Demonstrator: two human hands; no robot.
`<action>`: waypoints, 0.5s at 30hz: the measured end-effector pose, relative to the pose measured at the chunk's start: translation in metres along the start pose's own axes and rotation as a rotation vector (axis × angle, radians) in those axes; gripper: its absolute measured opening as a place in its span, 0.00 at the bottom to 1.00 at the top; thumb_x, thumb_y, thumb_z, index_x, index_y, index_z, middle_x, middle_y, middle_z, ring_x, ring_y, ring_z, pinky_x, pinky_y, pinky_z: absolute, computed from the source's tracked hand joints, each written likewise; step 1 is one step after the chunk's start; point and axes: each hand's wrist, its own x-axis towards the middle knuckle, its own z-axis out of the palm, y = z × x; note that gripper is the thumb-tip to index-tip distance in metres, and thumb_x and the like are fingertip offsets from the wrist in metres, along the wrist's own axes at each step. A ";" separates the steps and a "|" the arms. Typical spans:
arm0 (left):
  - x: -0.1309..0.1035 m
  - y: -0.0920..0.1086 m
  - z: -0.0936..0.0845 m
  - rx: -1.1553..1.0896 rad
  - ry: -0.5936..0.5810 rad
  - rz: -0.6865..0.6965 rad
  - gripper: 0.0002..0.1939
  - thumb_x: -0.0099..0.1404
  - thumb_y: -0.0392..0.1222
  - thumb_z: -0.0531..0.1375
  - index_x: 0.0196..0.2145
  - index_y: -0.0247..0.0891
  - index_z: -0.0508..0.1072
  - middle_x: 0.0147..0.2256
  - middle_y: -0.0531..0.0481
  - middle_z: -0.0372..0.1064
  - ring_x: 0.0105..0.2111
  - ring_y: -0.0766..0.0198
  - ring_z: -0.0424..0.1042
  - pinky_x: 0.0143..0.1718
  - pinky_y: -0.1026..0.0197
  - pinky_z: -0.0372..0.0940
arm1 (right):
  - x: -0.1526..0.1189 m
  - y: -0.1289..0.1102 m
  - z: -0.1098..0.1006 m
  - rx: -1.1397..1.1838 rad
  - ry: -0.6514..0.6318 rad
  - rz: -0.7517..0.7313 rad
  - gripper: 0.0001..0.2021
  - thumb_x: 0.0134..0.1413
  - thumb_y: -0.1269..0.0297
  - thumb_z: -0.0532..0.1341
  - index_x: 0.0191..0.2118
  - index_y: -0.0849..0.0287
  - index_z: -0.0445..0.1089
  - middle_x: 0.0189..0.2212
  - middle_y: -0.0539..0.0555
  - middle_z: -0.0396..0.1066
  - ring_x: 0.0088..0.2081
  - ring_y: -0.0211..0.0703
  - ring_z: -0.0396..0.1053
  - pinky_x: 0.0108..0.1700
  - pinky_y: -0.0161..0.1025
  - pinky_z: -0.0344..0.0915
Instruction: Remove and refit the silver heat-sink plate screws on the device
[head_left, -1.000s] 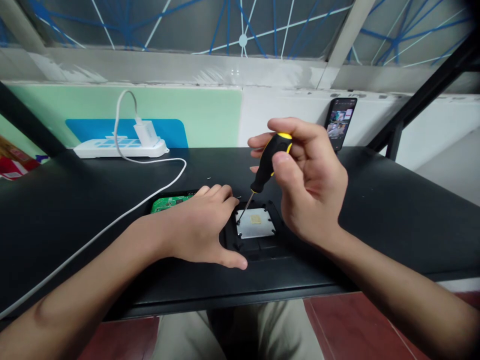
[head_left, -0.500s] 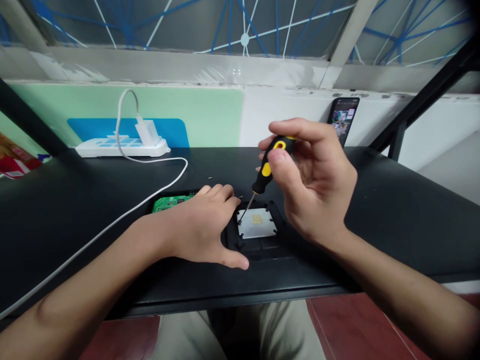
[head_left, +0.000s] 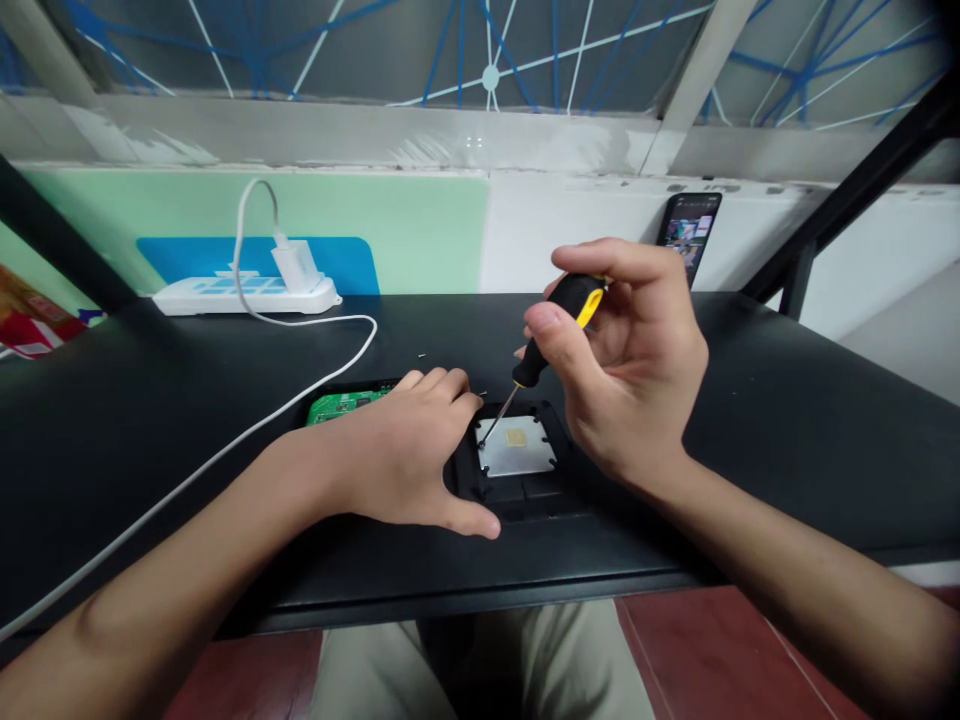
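My right hand (head_left: 634, 360) grips a black and yellow screwdriver (head_left: 534, 365) by its handle, fingers wrapped around it. The screwdriver slants down to the left, its tip at the left edge of a silver metal plate (head_left: 517, 460). That plate, with a tan square on it, sits in a black plastic housing (head_left: 551, 490). My left hand (head_left: 409, 445) lies palm down across the left side of the housing, thumb spread toward me and fingers bent over the far side. Beneath it, a green circuit board (head_left: 337, 405) shows in part; the rest is hidden.
A white power strip (head_left: 247, 296) with a charger (head_left: 296, 265) stands at the back left, and its white cable (head_left: 292, 402) runs across the black table (head_left: 810, 440). A phone (head_left: 691, 235) leans on the wall. Small screws lie behind my left hand.
The screwdriver handle has turned in my right hand, so its yellow part now faces right. My right fingers shifted slightly; the tip and my left hand stay in place.
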 end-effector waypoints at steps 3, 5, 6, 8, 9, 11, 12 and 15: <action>0.001 0.000 -0.001 -0.015 -0.010 -0.006 0.41 0.54 0.70 0.66 0.53 0.34 0.70 0.47 0.39 0.64 0.48 0.42 0.65 0.53 0.43 0.59 | 0.004 0.006 -0.001 0.027 0.043 0.019 0.11 0.60 0.57 0.66 0.48 0.44 0.71 0.46 0.48 0.73 0.33 0.37 0.73 0.32 0.38 0.75; 0.001 0.001 -0.002 -0.028 -0.016 -0.008 0.40 0.55 0.69 0.66 0.53 0.35 0.70 0.47 0.41 0.64 0.48 0.43 0.65 0.53 0.43 0.58 | 0.008 0.011 -0.004 0.032 0.080 0.035 0.12 0.60 0.58 0.66 0.48 0.45 0.70 0.48 0.49 0.73 0.34 0.38 0.74 0.31 0.38 0.75; 0.001 0.001 -0.002 -0.033 -0.016 -0.006 0.39 0.55 0.69 0.66 0.54 0.36 0.70 0.47 0.41 0.64 0.48 0.44 0.65 0.53 0.44 0.58 | 0.010 0.014 -0.005 0.026 0.099 0.042 0.11 0.60 0.58 0.66 0.48 0.46 0.70 0.49 0.50 0.72 0.35 0.39 0.75 0.33 0.39 0.76; 0.000 0.000 -0.002 -0.036 -0.017 -0.001 0.39 0.55 0.68 0.66 0.54 0.37 0.70 0.47 0.42 0.64 0.48 0.44 0.65 0.53 0.45 0.59 | 0.013 0.019 -0.008 0.006 0.130 0.042 0.11 0.61 0.59 0.65 0.48 0.48 0.70 0.49 0.51 0.72 0.37 0.40 0.76 0.36 0.41 0.78; 0.000 0.000 -0.002 -0.034 -0.019 0.001 0.39 0.55 0.68 0.66 0.55 0.38 0.69 0.47 0.42 0.64 0.48 0.45 0.65 0.52 0.46 0.59 | 0.014 0.022 -0.009 -0.002 0.132 0.039 0.10 0.61 0.59 0.65 0.48 0.48 0.70 0.48 0.51 0.72 0.37 0.40 0.76 0.37 0.42 0.78; -0.001 0.000 -0.003 -0.032 -0.026 -0.001 0.39 0.55 0.68 0.66 0.55 0.38 0.69 0.47 0.42 0.64 0.48 0.45 0.65 0.51 0.47 0.60 | 0.015 0.026 -0.011 -0.007 0.119 0.037 0.10 0.61 0.58 0.65 0.47 0.48 0.70 0.47 0.50 0.72 0.37 0.40 0.76 0.36 0.41 0.78; -0.001 0.000 -0.003 -0.032 -0.027 -0.003 0.39 0.55 0.68 0.66 0.55 0.38 0.69 0.47 0.42 0.64 0.48 0.45 0.65 0.51 0.47 0.60 | 0.014 0.027 -0.011 -0.007 0.104 0.039 0.10 0.61 0.57 0.65 0.48 0.48 0.70 0.47 0.50 0.72 0.37 0.40 0.76 0.35 0.40 0.78; 0.000 0.001 -0.004 -0.029 -0.036 -0.008 0.38 0.56 0.68 0.66 0.54 0.39 0.70 0.47 0.42 0.64 0.48 0.45 0.65 0.51 0.48 0.59 | 0.012 0.027 -0.009 0.005 0.054 0.059 0.12 0.62 0.53 0.63 0.49 0.47 0.69 0.47 0.49 0.71 0.40 0.41 0.77 0.35 0.39 0.79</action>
